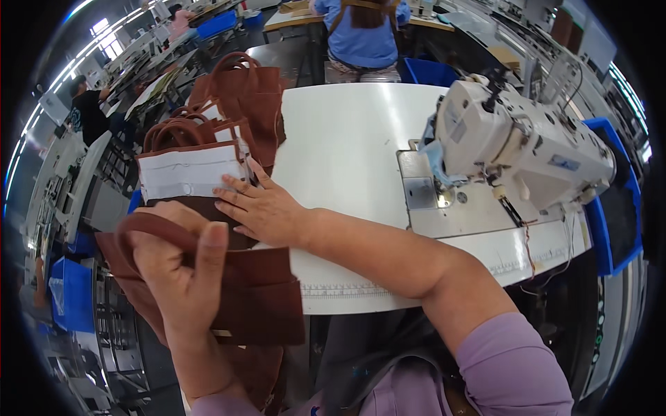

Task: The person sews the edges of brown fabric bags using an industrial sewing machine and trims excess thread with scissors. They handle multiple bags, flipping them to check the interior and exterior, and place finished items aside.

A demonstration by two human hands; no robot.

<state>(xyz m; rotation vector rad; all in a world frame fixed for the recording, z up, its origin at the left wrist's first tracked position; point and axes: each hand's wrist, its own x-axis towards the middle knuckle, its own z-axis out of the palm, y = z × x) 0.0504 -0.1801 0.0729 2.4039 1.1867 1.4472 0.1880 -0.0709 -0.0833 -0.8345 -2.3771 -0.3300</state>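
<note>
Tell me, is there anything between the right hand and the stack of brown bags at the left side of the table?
Nothing visible is in between. The right hand already lies flat on the stack of brown bags, fingers on its white panel. The left hand grips a separate brown bag by its handle, nearer the table edge.

White sewing machine (527, 142) stands on white table (347, 139), right side. Blue bins (610, 208) beside it. Seated person in blue (364, 35) beyond the table. Another person in black (87, 107) far left.
</note>
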